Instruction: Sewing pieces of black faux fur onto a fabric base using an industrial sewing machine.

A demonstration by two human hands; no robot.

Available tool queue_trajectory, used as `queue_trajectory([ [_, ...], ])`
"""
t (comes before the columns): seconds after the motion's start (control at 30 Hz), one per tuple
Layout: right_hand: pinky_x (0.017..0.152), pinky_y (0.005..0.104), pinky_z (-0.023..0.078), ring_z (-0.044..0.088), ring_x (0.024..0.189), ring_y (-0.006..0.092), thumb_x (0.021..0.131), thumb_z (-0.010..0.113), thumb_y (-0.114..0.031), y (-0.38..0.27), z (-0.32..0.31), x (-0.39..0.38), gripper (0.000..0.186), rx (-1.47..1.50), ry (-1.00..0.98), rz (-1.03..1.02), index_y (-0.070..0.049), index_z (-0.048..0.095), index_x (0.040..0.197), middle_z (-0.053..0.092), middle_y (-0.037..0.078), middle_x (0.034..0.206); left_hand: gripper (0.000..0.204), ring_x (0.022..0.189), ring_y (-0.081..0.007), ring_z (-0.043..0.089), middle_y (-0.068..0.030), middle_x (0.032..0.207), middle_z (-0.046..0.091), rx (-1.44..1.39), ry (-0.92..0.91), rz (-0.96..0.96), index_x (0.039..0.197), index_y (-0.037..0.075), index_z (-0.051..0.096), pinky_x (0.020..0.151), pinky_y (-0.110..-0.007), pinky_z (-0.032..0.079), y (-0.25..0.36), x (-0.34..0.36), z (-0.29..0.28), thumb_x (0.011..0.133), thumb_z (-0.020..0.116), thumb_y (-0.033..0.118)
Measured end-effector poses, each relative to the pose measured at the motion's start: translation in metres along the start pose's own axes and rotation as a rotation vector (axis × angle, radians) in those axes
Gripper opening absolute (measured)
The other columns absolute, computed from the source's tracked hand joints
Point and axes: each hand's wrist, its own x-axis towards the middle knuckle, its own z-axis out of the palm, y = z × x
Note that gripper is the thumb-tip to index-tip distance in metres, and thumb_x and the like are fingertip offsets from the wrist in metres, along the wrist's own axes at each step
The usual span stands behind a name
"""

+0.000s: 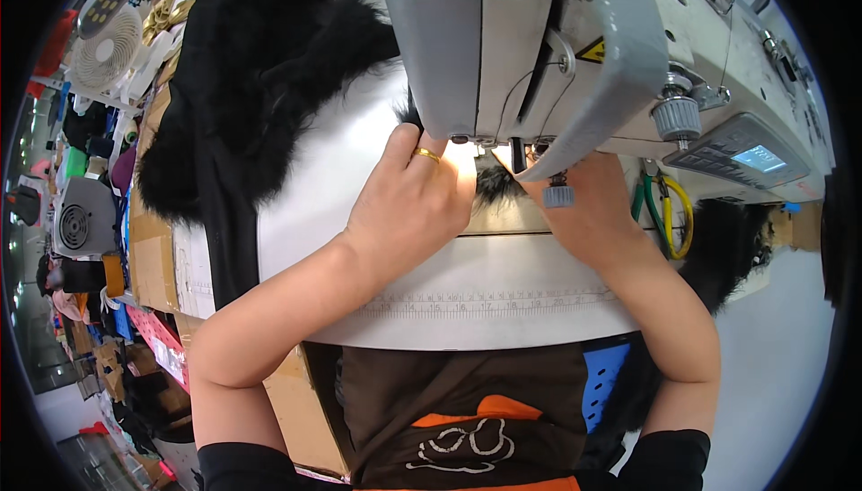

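Working at black fur [500, 188] lying under the sewing machine [431, 42], between left hand [415, 193] and right hand [590, 204]. Curling left fingers, but hiding both sets of fingertips behind the machine, so not being able to tell grasping from loose resting in either hand. Reaching in over a white table [310, 177] bearing a ruler [485, 302], with a green-and-yellow-handled tool [667, 213] lying near the right wrist and a fur pile [269, 78] spreading along the left side.
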Motion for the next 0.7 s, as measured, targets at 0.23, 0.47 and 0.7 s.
queue_trajectory([
  [0.23, 0.077, 0.0486, 0.051, 0.068, 0.089, 0.0345, 0.082, 0.072, -0.010, 0.0018, 0.0005, -0.0004, 0.005, 0.152, -0.011, 0.114, -0.006, 0.070, 0.084, 0.070, 0.011, 0.084, 0.009, 0.097, -0.0318, 0.058, -0.0068, 0.061, 0.051, -0.001, -0.065, -0.008, 0.065, 0.008, 0.062, 0.085, -0.041, 0.043, 0.0009, 0.0024, -0.0037, 0.065, 0.070, 0.009],
  [0.47, 0.078, 0.0512, 0.053, 0.070, 0.092, 0.0426, 0.089, 0.076, -0.009, 0.0026, -0.0021, 0.0004, 0.014, 0.126, 0.002, 0.061, -0.002, 0.073, 0.100, 0.075, 0.017, 0.095, 0.007, 0.101, -0.0322, 0.057, -0.0060, 0.061, 0.051, 0.011, -0.078, 0.006, 0.065, 0.007, 0.064, 0.086, -0.040, 0.043, -0.0018, 0.0005, 0.0008, 0.065, 0.071, 0.009],
  [0.7, 0.080, 0.0448, 0.051, 0.066, 0.096, 0.0264, 0.072, 0.069, -0.009, -0.0016, -0.0008, 0.0031, 0.004, 0.049, 0.083, 0.004, -0.011, 0.067, 0.074, 0.065, 0.003, 0.083, 0.007, 0.097, -0.0309, 0.058, -0.0052, 0.062, 0.051, -0.004, -0.058, 0.002, 0.064, 0.009, 0.064, 0.086, -0.040, 0.043, -0.0008, 0.0032, -0.0025, 0.064, 0.071, 0.010],
])
